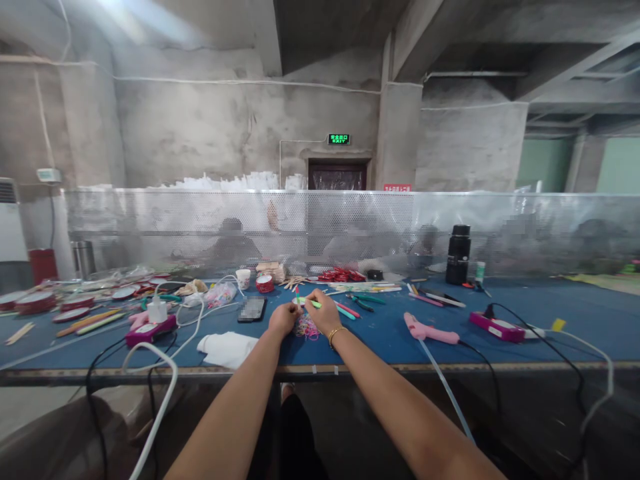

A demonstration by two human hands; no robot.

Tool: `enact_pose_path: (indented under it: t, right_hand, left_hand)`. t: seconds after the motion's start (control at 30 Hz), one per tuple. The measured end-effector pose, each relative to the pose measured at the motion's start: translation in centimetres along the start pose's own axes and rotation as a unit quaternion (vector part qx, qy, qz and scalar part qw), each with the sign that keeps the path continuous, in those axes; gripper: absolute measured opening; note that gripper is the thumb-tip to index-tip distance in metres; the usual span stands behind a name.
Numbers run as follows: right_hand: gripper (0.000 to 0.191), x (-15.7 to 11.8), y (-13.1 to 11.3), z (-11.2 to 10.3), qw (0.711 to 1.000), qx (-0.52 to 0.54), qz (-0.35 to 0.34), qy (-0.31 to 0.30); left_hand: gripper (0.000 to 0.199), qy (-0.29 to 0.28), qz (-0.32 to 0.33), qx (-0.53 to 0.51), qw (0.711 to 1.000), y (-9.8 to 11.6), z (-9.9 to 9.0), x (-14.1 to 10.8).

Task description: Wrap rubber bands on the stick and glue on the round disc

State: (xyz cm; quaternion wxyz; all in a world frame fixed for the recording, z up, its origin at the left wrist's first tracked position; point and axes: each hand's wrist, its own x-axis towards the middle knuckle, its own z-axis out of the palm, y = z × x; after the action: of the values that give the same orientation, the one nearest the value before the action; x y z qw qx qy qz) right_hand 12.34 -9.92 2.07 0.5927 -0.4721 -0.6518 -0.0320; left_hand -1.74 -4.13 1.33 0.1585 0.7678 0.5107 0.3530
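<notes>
My left hand [284, 319] is closed, its fingertips pinched at the lower end of a small upright stick [297, 293] with red, green and white bands. Close beside it, my right hand [324, 313] is closed around a light green pen-like stick [315, 304] that points towards the left fingertips. The fingers hide part of both items. Under the hands lies a loose pile of thin, many-coloured bands [307, 327], perhaps small rubber bands. Pink and turquoise sticks [346, 311] lie just right of my right hand.
On the blue table [373, 343] are a phone [252, 309], a white cloth [227, 349], pliers [360, 303], a pink glue gun [431, 330] and a black bottle [458, 255]. Purple power strips [497, 327] trail cables. A perforated screen [280, 230] stands behind.
</notes>
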Motion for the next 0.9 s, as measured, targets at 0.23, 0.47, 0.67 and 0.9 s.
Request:
enact_pose_path:
  t: [0.23, 0.47, 0.67, 0.9]
  right_hand:
    - [0.009, -0.01, -0.23, -0.09, 1.000, 0.001, -0.003, 0.004]
    - [0.009, 0.01, -0.11, -0.06, 1.000, -0.002, 0.006, 0.008]
    - [0.010, -0.01, -0.06, -0.03, 1.000, -0.006, 0.000, 0.000]
    - [0.009, 0.02, -0.12, -0.07, 1.000, -0.005, 0.001, -0.002]
  left_hand:
    - [0.022, 0.002, 0.005, 0.001, 1.000, 0.21, -0.15, -0.15]
    - [0.020, 0.005, -0.001, 0.000, 1.000, 0.21, -0.13, -0.20]
    - [0.022, 0.011, 0.008, 0.004, 1.000, 0.26, -0.18, -0.26]
    - [0.022, 0.010, 0.009, -0.003, 1.000, 0.24, -0.09, -0.21]
